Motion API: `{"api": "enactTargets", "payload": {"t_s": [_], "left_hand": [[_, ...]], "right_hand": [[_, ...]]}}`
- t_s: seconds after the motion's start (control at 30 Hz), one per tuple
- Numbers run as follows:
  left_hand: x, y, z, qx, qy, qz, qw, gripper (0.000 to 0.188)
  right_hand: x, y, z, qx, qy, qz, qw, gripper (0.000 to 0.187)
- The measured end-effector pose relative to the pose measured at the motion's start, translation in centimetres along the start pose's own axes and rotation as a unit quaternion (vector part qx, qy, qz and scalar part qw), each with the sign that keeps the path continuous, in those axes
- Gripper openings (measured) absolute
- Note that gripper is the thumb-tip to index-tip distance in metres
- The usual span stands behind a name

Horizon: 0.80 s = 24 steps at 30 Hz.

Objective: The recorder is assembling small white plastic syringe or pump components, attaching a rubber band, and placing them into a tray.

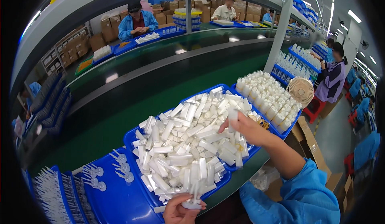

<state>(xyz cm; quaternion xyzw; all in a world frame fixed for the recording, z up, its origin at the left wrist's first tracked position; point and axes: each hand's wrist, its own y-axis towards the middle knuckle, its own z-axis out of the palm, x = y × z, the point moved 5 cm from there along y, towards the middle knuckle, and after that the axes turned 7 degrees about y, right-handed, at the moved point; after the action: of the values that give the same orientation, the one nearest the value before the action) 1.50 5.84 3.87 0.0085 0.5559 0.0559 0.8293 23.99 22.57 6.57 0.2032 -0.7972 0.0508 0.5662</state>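
Note:
My left hand (pixel 182 212), at the lower edge, is closed around a white plastic part with a round base (pixel 191 204) and thin prongs pointing up. My right hand (pixel 245 128) is above the right side of a large heap of white, clear-edged plastic sleeves (pixel 182 143). Between its thumb and fingers stands one translucent white sleeve (pixel 233 115). The heap spreads over blue trays (pixel 132 137). More round-based pronged parts (pixel 123 168) stand on a blue tray (pixel 120 200) at the left.
Upright sleeves (pixel 264 91) fill a blue tray at the right, beside yellow rubber bands (pixel 262 123) and a beige fan (pixel 300 91). Stacked trays of pronged parts (pixel 50 192) stand far left. A green conveyor (pixel 152 79) runs behind; a metal post (pixel 277 39) rises there. Other people work beyond.

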Motion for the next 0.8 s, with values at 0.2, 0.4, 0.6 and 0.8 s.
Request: {"api": "enactTargets", "payload": {"t_s": [0.2,0.4,0.6,0.8], "left_hand": [[-0.2,0.1,1.2,0.092,0.039,0.054,0.994,0.035],[-1.1,0.5,2.4,0.111,0.208,0.101,0.966,0.022],[-1.7,1.0,3.3,0.137,0.243,0.162,0.947,0.014],[-1.1,0.9,3.2,0.138,0.252,0.154,0.945,0.012]], "right_hand": [[2.2,-3.4,4.9,0.128,0.251,0.125,0.951,0.04],[3.2,-3.7,6.1,0.088,0.426,0.131,0.891,0.074],[2.6,-3.8,7.2,0.117,0.525,0.136,0.832,0.071],[2.6,-4.3,7.1,0.171,0.483,0.126,0.849,0.035]]}}
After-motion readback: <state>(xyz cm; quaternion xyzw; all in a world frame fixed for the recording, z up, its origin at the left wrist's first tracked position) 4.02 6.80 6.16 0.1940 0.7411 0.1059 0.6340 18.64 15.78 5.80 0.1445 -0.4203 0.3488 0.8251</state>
